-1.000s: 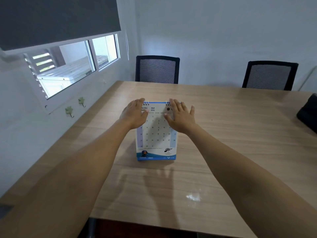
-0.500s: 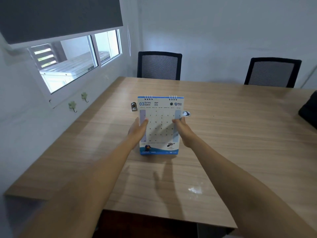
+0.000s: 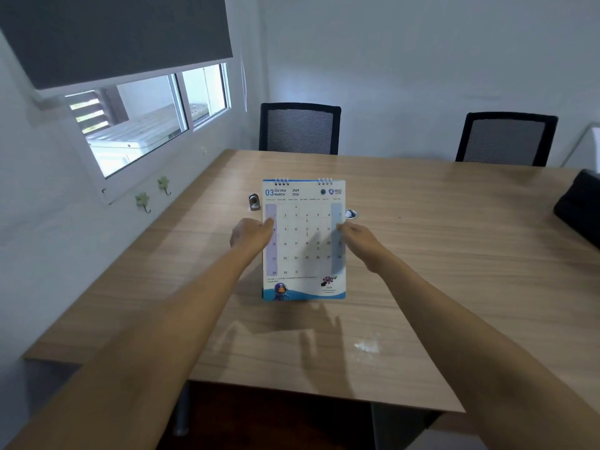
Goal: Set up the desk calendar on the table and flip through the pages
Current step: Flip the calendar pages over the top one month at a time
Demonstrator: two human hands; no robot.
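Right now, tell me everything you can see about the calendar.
The calendar is a tall white card-like desk calendar with two sets of wire rings at its top edge. The facing page reads 03 MARCH 2026, with a date grid, tinted outer columns, a logo at top right and a blue wave with cartoon figures along the bottom. It is held upright facing the camera, low over the table. The left hand grips its left edge, the right hand its right edge.

Your room is evenly lit, with daylight from the window (image 3: 146,125) at far left. Soft arm shadows fall on the near table (image 3: 454,254), beside a small glare patch. Edges bow from the wide lens; the hands look slightly blurred, perhaps from motion.
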